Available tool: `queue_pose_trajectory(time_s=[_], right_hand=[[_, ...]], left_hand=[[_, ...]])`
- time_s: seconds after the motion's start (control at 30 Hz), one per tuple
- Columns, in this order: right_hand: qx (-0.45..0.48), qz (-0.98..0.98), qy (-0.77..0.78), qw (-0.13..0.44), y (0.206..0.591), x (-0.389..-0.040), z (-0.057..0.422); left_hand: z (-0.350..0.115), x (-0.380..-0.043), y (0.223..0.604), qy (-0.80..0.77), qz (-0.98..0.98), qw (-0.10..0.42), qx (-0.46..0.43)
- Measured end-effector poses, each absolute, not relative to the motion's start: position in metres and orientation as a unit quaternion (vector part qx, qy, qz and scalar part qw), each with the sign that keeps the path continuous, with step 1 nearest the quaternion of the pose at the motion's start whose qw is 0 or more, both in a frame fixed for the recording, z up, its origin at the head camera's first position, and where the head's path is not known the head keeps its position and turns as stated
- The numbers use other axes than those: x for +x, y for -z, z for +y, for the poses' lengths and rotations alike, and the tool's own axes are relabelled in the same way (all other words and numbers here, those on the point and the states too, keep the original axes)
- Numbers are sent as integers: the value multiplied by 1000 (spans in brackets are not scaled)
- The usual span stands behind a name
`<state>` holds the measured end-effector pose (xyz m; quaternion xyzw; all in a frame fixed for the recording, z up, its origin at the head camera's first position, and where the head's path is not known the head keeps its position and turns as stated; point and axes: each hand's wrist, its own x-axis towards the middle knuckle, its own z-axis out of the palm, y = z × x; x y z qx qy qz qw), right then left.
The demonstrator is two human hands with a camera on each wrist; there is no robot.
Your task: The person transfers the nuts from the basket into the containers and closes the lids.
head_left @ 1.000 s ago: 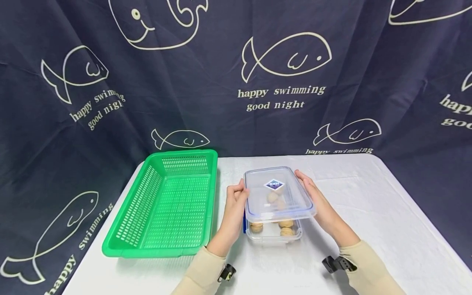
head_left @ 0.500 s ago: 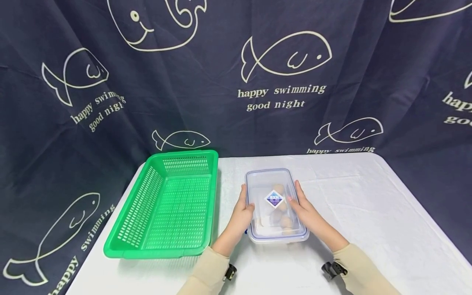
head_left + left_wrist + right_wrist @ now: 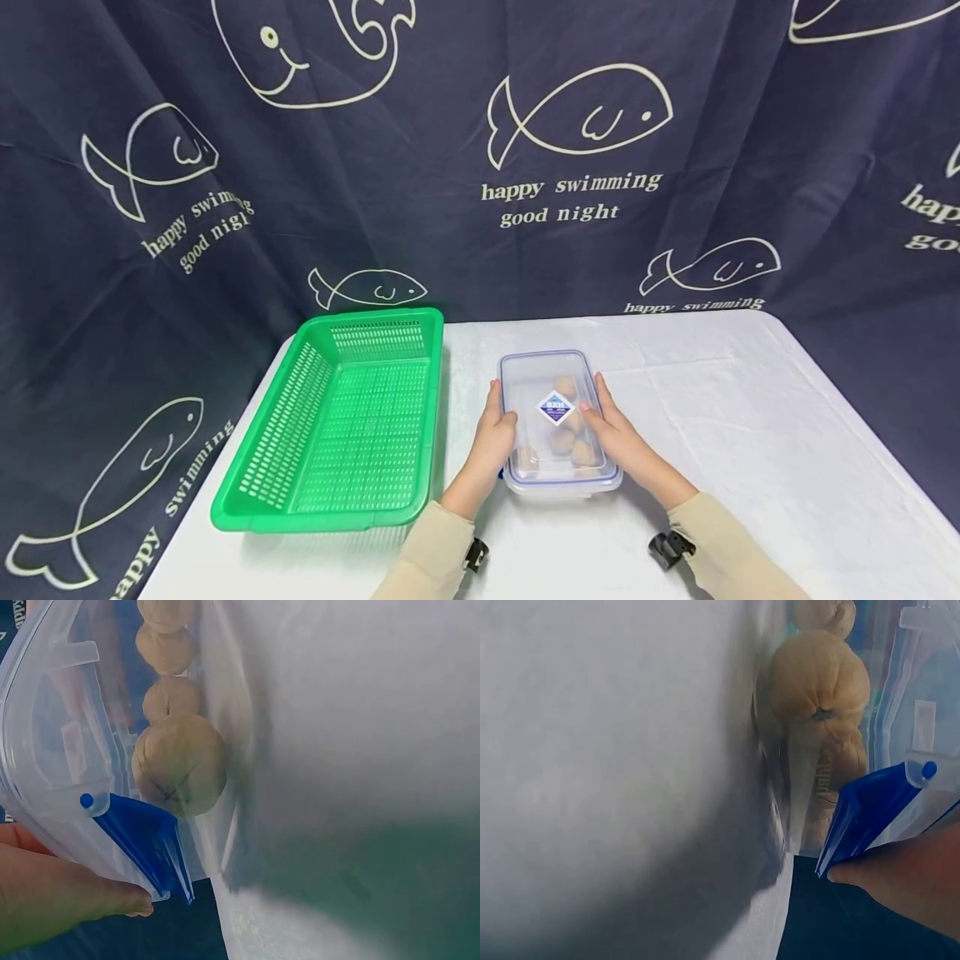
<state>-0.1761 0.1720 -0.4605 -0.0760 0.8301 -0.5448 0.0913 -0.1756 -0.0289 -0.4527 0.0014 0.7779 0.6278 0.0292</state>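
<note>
A clear plastic food container [image 3: 551,492] stands on the white table, its clear lid [image 3: 528,379] with a blue rim lying over the top. Inside sit several round, tan, ridged pieces [image 3: 180,765] resembling walnuts. My left hand [image 3: 491,442] holds the left side, thumb on the lid's edge. On the right side my right hand [image 3: 622,437] holds it likewise, thumb over the lid near the diamond label [image 3: 555,407]. A blue latch [image 3: 142,840] sticks outward by my left fingertip; another blue latch [image 3: 866,814] angles out against a right-hand finger.
To the left stands a green slotted basket [image 3: 431,433] with nothing in it. A dark curtain [image 3: 450,225] with fish drawings hangs behind the white-covered table [image 3: 735,433].
One second ago the lid was tilted above the container with the near end uncovered. Both hands have lowered it flat onto the container, and the thumbs now lie over its edges.
</note>
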Motion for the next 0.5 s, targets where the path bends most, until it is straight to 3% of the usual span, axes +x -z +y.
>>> queue_pose_trajectory(time_s=[0.37,0.5], right_hand=[[-67,842,530,76,463,-176,174],[-59,851,515,87,461,-176,180]], left_hand=[[-29,-174,455,-627,778,21,-16],[-34,-169,459,-632,773,39,-39]])
